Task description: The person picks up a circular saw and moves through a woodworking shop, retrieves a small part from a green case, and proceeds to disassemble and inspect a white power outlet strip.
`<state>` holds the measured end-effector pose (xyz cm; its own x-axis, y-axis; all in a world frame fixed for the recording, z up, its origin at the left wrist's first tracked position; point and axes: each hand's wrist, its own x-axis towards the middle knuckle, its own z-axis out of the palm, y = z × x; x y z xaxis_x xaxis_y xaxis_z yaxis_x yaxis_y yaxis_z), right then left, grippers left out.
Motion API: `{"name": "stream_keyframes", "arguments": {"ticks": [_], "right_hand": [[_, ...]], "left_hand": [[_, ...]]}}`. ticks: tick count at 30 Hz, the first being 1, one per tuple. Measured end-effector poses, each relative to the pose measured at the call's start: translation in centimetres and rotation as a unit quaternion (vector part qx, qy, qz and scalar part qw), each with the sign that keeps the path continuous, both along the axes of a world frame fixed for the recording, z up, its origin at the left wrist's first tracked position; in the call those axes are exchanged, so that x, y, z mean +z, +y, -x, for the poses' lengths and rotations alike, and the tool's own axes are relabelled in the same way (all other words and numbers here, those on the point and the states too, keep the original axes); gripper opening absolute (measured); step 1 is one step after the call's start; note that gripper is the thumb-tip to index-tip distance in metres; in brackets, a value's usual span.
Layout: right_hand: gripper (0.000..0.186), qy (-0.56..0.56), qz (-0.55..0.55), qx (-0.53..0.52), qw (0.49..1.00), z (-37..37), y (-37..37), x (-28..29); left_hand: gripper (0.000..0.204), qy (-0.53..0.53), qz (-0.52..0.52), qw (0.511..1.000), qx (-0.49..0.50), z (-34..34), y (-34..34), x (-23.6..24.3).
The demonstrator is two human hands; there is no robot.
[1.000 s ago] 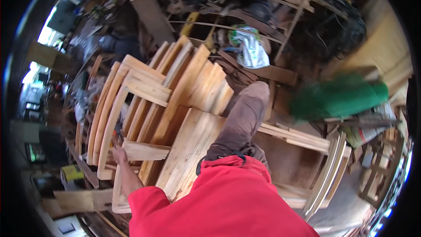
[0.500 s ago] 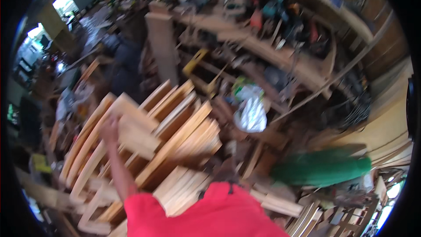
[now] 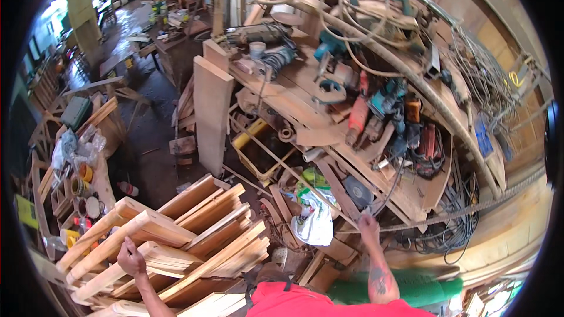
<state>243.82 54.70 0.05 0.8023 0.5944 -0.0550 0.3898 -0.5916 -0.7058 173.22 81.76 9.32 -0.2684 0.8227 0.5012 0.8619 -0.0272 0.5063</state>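
Note:
My left hand (image 3: pixel 132 257) is curled into a fist beside the stacked wooden frame pieces (image 3: pixel 100 243) with rounded edges. Nothing shows in its fingers, and whether it touches the wood is hard to judge. Thin boards (image 3: pixel 217 243) lean close together to the right of these pieces. My right hand (image 3: pixel 368 228) has its fingers drawn together at the lower end of a thin wooden stick (image 3: pixel 294 173). A rope and a dark cable pass close by it; what the fingers hold, if anything, is hidden. Left of this hand lies a white and green plastic sack (image 3: pixel 314 217).
A cluttered wooden bench (image 3: pixel 299 117) carries power tools, including a red grinder (image 3: pixel 357 114), and tangled cables. A yellow crate (image 3: pixel 258 152) and an upright thick plank (image 3: pixel 211 117) stand ahead. A rope (image 3: pixel 435 223) stretches across the right. Green mesh (image 3: pixel 411 287) lies near my right forearm.
The view has shifted and sharpened, with the bench showing more fully. My left hand has come off the pale frame piece's top. My right hand and forearm have come into view.

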Motion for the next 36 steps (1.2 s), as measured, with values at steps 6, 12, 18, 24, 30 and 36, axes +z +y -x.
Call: {"name": "stream_keyframes", "arguments": {"ticks": [6,12,18,24,30,36], "right_hand": [[0.027,0.004,-0.069,0.232,0.97,-2.2,17.4,12.8],[0.022,-0.091,-0.113,0.329,0.933,-2.6,31.8,23.4],[0.022,-0.058,-0.2,0.278,0.938,-9.9,46.0,25.7],[0.034,-0.131,-0.185,0.299,0.927,-15.2,61.2,25.0],[0.017,-0.183,-0.01,0.154,0.971,-23.5,60.2,13.4],[0.016,-0.118,0.091,0.146,0.978,-20.5,61.7,1.5]], "left_hand": [[0.048,0.003,-0.018,1.0,0.007,0.5,0.0,-0.1],[0.048,0.019,0.013,0.999,0.028,1.5,-0.9,-0.3],[0.046,0.015,0.016,0.998,0.05,-0.5,0.0,-0.1],[0.037,-0.096,-0.023,0.99,0.099,1.7,-2.2,0.2],[0.034,-0.136,0.04,0.973,0.183,0.8,1.4,1.7],[0.053,-0.283,0.037,0.915,0.284,0.8,0.2,2.0]]}}
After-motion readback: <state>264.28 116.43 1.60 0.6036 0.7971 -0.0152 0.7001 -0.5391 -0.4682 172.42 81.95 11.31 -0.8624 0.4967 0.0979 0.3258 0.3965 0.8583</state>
